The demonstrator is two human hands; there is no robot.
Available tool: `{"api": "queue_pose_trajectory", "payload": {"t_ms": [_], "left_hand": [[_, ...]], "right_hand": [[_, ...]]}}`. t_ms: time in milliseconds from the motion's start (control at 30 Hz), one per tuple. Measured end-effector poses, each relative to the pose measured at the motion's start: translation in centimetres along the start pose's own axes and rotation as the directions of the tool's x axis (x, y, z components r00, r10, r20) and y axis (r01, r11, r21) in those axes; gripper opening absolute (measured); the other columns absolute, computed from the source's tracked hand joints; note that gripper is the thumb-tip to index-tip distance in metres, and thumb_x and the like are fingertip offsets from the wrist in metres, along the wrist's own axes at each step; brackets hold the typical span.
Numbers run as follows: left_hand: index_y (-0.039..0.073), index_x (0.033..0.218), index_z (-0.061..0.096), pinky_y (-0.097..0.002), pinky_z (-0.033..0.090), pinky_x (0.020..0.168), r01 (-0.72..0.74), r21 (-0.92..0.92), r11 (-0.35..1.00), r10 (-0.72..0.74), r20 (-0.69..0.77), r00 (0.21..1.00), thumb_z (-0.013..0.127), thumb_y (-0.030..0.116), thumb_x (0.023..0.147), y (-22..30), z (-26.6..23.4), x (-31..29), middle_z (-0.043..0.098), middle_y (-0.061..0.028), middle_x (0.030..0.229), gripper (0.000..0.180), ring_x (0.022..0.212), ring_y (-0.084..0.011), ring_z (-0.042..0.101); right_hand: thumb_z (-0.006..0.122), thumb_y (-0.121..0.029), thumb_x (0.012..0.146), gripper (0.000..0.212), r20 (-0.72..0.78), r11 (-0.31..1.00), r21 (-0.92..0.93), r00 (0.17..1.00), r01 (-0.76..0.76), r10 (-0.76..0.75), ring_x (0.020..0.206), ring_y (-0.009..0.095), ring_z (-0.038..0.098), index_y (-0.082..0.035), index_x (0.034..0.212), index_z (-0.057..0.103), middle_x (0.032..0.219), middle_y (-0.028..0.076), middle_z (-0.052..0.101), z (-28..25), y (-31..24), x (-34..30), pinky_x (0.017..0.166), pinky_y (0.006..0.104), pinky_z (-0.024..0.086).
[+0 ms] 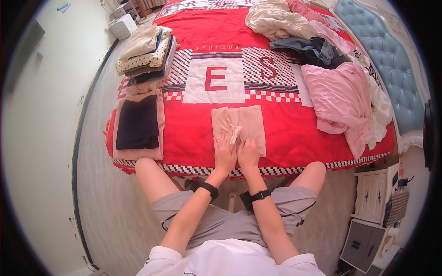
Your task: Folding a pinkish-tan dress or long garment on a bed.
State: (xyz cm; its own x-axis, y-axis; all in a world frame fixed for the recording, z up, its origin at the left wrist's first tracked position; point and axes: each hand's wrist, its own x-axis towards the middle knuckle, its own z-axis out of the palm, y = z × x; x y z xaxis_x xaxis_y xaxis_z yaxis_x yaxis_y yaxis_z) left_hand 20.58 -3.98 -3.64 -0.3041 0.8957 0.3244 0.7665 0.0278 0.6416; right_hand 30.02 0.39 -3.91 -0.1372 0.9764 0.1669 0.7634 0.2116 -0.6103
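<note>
A beige-pink folded garment [252, 122] lies near the front edge of the bed, straight before me. A pale drawstring or tie [236, 132] sits bunched at its middle. My left hand [224, 151] rests on the cloth's left half, fingers stretched forward beside the tie. My right hand [249, 152] is on the right half with its fingers curled, pinching the cloth close to the tie. Exactly what its fingertips grip is partly hidden. Both hands are side by side, almost touching.
On the bed's left stand a stack of folded clothes [146, 53] and a folded black garment [137, 123] on beige cloth. A loose heap with pink clothing [338, 92] and jeans [317, 49] fills the right, by the blue headboard [384, 55]. A white cabinet [369, 195] stands at right.
</note>
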Motion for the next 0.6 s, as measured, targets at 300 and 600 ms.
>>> {"api": "queue_pose_trajectory", "payload": {"t_ms": [300, 600], "left_hand": [[0.004, 0.145, 0.04, -0.0597, 0.01, 0.116, -0.047, -0.062, 0.997, 0.045, -0.024, 0.999, 0.05, 0.017, 0.092, 0.7, 0.0, -0.2, 0.041, -0.0143, 0.149, 0.055, 0.141, -0.0363, 0.031], [0.006, 0.14, 0.047, -0.0644, 0.014, 0.112, -0.203, 0.236, 0.95, 0.181, 0.109, 0.977, 0.058, 0.021, 0.088, 2.0, 0.1, 0.0, 0.042, -0.0162, 0.148, 0.056, 0.139, -0.0344, 0.034]], "right_hand": [[0.054, -0.018, 0.093, 0.022, -0.121, 0.841, 0.496, 0.942, -0.214, 0.311, 0.07, 0.03, 0.058, 0.003, 0.085, 0.052, 0.076, 0.018, 0.06, -1.2, 0.1, -1.0, 0.069, 0.0416, 0.047], [0.059, -0.017, 0.089, 0.021, -0.138, 0.843, 0.501, 0.943, -0.196, 0.302, 0.064, 0.026, 0.059, 0.002, 0.08, 0.054, 0.068, 0.015, 0.058, -2.6, 0.1, -0.5, 0.062, 0.0394, 0.047]]}}
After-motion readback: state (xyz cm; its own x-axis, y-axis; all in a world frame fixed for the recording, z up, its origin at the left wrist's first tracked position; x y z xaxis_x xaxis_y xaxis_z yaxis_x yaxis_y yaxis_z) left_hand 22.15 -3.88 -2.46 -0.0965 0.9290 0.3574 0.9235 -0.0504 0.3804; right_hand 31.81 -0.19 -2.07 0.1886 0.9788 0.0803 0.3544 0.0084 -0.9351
